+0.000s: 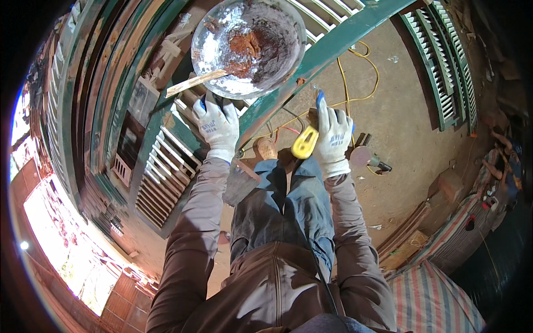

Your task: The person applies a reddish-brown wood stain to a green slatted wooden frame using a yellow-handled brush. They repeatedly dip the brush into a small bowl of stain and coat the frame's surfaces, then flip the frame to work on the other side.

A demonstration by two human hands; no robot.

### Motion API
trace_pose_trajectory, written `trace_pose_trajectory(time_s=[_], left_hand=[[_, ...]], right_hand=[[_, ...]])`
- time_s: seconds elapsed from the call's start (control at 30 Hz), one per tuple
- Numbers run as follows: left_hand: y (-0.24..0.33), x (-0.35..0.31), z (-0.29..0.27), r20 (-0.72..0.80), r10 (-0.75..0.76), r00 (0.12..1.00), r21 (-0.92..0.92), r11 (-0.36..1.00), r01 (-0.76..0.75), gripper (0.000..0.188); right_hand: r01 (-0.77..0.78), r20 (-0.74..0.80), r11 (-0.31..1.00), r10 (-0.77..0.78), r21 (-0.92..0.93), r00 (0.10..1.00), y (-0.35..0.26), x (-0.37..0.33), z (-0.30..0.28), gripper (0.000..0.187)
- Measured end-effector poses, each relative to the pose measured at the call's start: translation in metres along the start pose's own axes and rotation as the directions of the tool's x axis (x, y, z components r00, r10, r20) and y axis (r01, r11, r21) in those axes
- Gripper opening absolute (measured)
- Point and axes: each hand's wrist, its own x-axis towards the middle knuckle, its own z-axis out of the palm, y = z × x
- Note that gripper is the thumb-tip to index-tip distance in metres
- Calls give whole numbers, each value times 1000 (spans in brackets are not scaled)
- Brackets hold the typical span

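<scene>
A round metal bowl [277, 50], smeared with white and holding reddish-brown paste, rests over a green louvred wooden frame [327, 53]. A flat wooden stick [194, 83] lies across its near-left rim. My left hand [217, 129], in a white work glove with dark fingertips, grips the bowl's near edge; its fingertips are partly hidden under the rim. My right hand [334, 139], gloved alike, is closed around a tool with a yellow handle [304, 143] that has a hole in its end. Its index finger stretches forward beside the green rail. The tool's working end cannot be made out.
Green louvred panels [166, 175] and stacked frames [105, 83] fill the left. More shutters [438, 66] lie at the far right. A yellow cord [377, 83] loops over the floor near an angle grinder [377, 162]. Striped sheeting [427, 294] covers the lower right.
</scene>
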Motion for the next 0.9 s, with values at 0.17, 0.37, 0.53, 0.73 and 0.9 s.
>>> trace_pose_trajectory(time_s=[0.17, 0.37, 0.53, 0.73, 0.9], left_hand=[[2, 2, -1, -10, 3, 1000, -10, 1000, -3, 40], [3, 2, -2, -10, 0, 1000, 10, 1000, 0, 38], [4, 4, -2, -17, 14, 1000, 37, 999, -14, 35], [4, 5, -2, -17, 21, 1000, 47, 999, -21, 35], [1, 5, 1, 1, 41, 999, 87, 995, -41, 39]], right_hand=[[-39, 196, 998, 29, 51, 980, 9, 8, -1, 62], [124, -299, 977, -68, 172, 952, 14, 8, 7, 52], [218, -350, 973, -178, 81, 920, 16, 5, 12, 47], [219, 5, 968, -220, -122, 976, -22, 35, -26, 39], [283, 65, 956, -279, -77, 958, -32, 30, -34, 35]])
